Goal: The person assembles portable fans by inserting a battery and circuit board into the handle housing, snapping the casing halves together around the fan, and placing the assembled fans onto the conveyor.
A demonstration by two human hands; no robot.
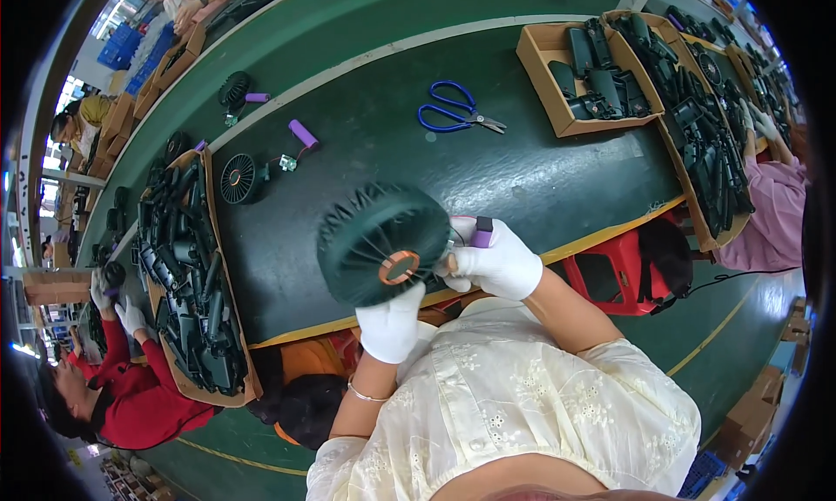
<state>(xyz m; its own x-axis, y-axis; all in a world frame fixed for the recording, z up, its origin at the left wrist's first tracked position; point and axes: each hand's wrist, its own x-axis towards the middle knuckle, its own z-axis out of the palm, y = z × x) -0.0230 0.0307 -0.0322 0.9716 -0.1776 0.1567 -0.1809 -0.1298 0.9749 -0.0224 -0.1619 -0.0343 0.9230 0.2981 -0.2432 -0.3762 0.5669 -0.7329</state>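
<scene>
At the lower centre, a white-gloved left hand (390, 325) was clamped on the lower edge of a dark green round fan head (374, 240), which was held just left of the frame's middle. The gloved right hand (501, 262), beside the fan's right edge, was closed on a purple cylindrical battery (482, 232). Farther off, on the dark green worktable (348, 144), a second fan head (239, 179) lay at upper left, blue-handled scissors (460, 109) at upper centre, and a cardboard box (610, 125) of dark plastic parts (601, 79) at upper right.
</scene>
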